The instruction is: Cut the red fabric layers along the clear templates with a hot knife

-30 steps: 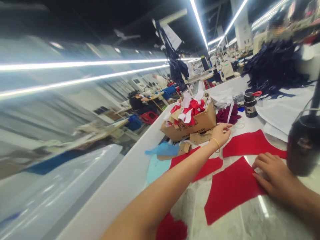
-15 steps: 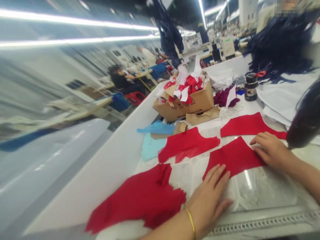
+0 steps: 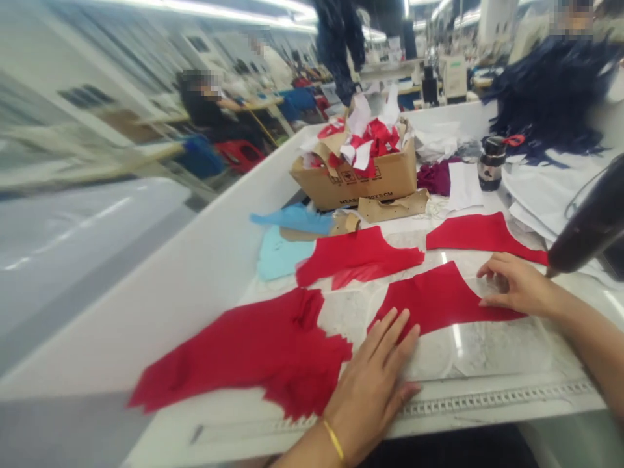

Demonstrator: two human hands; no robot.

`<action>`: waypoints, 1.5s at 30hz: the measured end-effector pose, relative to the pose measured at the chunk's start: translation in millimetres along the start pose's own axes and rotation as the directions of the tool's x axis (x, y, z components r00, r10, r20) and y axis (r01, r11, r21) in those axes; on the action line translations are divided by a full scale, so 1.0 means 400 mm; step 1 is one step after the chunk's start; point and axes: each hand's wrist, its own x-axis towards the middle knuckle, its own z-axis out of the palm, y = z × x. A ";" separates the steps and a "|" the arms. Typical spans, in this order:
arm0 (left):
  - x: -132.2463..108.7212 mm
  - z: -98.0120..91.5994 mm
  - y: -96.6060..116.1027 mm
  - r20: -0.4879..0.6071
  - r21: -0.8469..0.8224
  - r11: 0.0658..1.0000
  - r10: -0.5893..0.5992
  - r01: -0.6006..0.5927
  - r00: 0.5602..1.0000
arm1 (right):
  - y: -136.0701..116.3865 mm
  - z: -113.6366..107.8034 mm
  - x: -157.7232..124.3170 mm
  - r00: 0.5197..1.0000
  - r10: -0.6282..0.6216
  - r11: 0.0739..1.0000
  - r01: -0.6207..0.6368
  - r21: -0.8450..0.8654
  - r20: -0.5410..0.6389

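Observation:
A red fabric piece (image 3: 433, 296) lies flat on the white table. My left hand (image 3: 373, 374) rests palm down at its left end, fingers spread. At its right part, my right hand (image 3: 517, 284) touches the cloth edge with fingers curved and apart. Behind it lie another red piece with a curved edge (image 3: 361, 253) and a long red piece (image 3: 487, 235). A large crumpled red cloth (image 3: 244, 344) with jagged edges is left of my left hand.
A cardboard box (image 3: 361, 182) full of scraps stands at the back. Light blue pieces (image 3: 285, 253) lie before it. A dark jar (image 3: 491, 164), white sheets and a dark machine part (image 3: 587, 221) are at the right. People sit beyond.
The camera view has shifted, so the table appears lower in tilt and further left. My right hand's fingers have curled more at the cloth's edge. My left hand still lies on the same piece.

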 end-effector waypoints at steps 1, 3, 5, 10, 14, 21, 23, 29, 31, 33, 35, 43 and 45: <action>-0.004 0.006 0.005 -0.007 -0.001 1.000 -0.012 0.012 1.000 | 0.001 -0.001 -0.001 1.000 -0.019 0.999 0.019 -0.026 0.010; -0.012 0.020 0.012 -0.001 0.002 0.999 -0.038 0.038 0.999 | 0.004 -0.002 -0.002 0.999 -0.035 0.997 0.037 -0.069 0.035; -0.017 0.034 0.014 0.002 0.014 0.998 -0.054 0.054 0.999 | 0.008 -0.003 -0.002 0.997 -0.025 0.996 0.031 -0.080 0.069; -0.011 0.032 0.016 -0.079 0.022 0.999 -0.028 0.029 0.997 | 0.012 -0.006 0.001 0.996 0.001 1.000 0.000 -0.011 0.088; 0.002 0.007 0.024 -0.106 0.020 1.000 -0.012 0.014 0.994 | 0.017 0.005 0.005 0.999 0.037 0.993 -0.035 0.115 -0.017; 0.064 -0.040 -0.019 -0.022 0.067 0.991 -0.112 0.114 0.993 | 0.022 0.014 0.018 0.968 0.138 0.984 -0.111 0.136 -0.211; 0.096 -0.069 -0.060 0.092 0.107 0.976 -0.201 0.191 0.975 | 0.010 0.007 0.027 0.973 0.118 0.987 -0.093 0.129 -0.197; 0.207 -0.123 -0.198 0.177 0.139 0.932 -0.357 0.335 0.917 | -0.063 -0.001 0.090 0.989 0.050 0.994 -0.036 0.099 -0.138; 0.240 -0.123 -0.222 0.212 0.119 0.923 -0.383 0.365 0.899 | -0.091 0.012 0.119 0.991 0.024 0.996 -0.012 0.089 -0.133; 0.267 -0.124 -0.237 0.244 0.086 0.913 -0.408 0.399 0.880 | -0.118 0.034 0.149 0.991 0.005 0.996 0.007 0.087 -0.135; 0.289 -0.130 -0.248 0.266 0.038 0.897 -0.434 0.441 0.861 | -0.144 0.059 0.175 0.990 -0.008 0.995 0.022 0.096 -0.140; 0.339 -0.227 -0.288 0.224 -0.201 0.822 -0.491 0.533 0.842 | -0.245 0.124 0.245 0.981 -0.027 0.979 0.065 0.195 -0.191; 0.341 -0.251 -0.284 0.199 -0.240 0.814 -0.492 0.528 0.848 | -0.266 0.131 0.253 0.979 -0.024 0.971 0.071 0.229 -0.202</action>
